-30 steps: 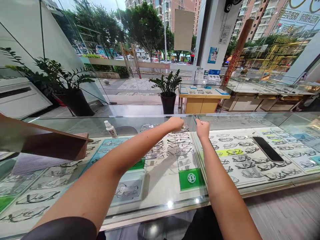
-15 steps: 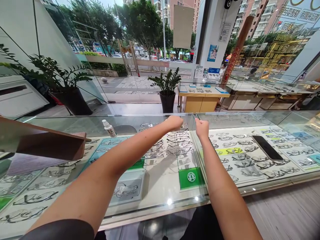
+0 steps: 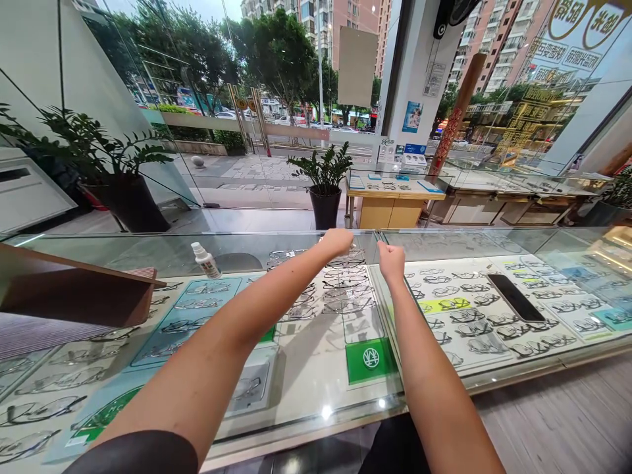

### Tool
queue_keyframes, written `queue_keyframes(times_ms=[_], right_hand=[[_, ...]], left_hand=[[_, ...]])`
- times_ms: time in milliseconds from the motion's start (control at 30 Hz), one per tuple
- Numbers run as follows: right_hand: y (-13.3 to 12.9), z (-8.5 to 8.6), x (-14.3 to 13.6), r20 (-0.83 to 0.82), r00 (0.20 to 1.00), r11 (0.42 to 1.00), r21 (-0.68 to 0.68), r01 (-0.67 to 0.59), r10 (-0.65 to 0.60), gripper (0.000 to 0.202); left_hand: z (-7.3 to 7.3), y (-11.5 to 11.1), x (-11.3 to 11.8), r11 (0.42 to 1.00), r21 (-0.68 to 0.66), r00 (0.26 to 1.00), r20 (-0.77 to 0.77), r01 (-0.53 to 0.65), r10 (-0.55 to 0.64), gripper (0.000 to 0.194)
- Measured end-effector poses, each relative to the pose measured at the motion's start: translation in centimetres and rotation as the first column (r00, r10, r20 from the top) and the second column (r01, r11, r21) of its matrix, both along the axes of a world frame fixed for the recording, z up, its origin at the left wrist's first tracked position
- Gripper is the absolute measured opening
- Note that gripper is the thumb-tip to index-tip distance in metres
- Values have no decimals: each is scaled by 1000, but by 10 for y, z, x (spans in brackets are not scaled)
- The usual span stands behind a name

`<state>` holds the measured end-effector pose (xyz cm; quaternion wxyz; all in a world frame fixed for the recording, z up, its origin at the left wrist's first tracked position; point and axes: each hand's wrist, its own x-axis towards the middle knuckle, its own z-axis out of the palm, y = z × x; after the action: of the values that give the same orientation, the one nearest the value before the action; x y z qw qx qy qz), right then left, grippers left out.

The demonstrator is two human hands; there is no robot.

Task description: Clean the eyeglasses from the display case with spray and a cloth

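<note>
Both arms reach over a glass-topped display counter (image 3: pixel 316 408). My left hand (image 3: pixel 338 243) is closed, its fingers curled out of sight, above rows of eyeglasses (image 3: pixel 348 283). A short gap to the right, my right hand (image 3: pixel 392 261) is also closed, with thumb and forefinger pressed together near a seam in the glass. Whatever either hand grips is hidden or too small to make out. Left of my left forearm stands a white spray bottle (image 3: pixel 206 261). A green card (image 3: pixel 371 361) with a white logo lies in the case below my hands.
A black phone (image 3: pixel 516 297) lies on the counter at right. At left, a brown wooden stand (image 3: pixel 79 283) rises over the glass. Potted plants (image 3: pixel 326 204) and a small wooden display table (image 3: pixel 395 204) stand beyond the counter, before the glass front.
The whole view has shifted slightly, so things sit a little lower and further left. Both hands stay closed and hold nearly the same pose close together.
</note>
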<state>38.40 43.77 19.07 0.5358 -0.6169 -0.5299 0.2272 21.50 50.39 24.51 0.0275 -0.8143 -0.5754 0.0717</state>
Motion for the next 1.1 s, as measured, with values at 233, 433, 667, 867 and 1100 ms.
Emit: queue_keyframes(times_ms=[233,433,667,867,1100], right_hand=[[3,-4,0,23,1000,1000,-2,6,-6,51],[3,-9,0,38,999,999,32,5,-7,51],[-15,-2,-15,69,994,993,82,-90,84,53],[-76,27,-108,150,887,879,137,-456,437,47],[-133,24,-194,251,687,694,78,-716,682,32]], left_hand=[[1,5,-9,999,21,993,108,-40,38,28],[30,-32,-47,994,92,947,322,-55,23,22],[50,-142,-140,997,54,582,813,-57,-11,37],[19,-212,-201,988,61,305,952,-143,-15,40],[-32,-222,-219,975,46,108,994,-215,-23,46]])
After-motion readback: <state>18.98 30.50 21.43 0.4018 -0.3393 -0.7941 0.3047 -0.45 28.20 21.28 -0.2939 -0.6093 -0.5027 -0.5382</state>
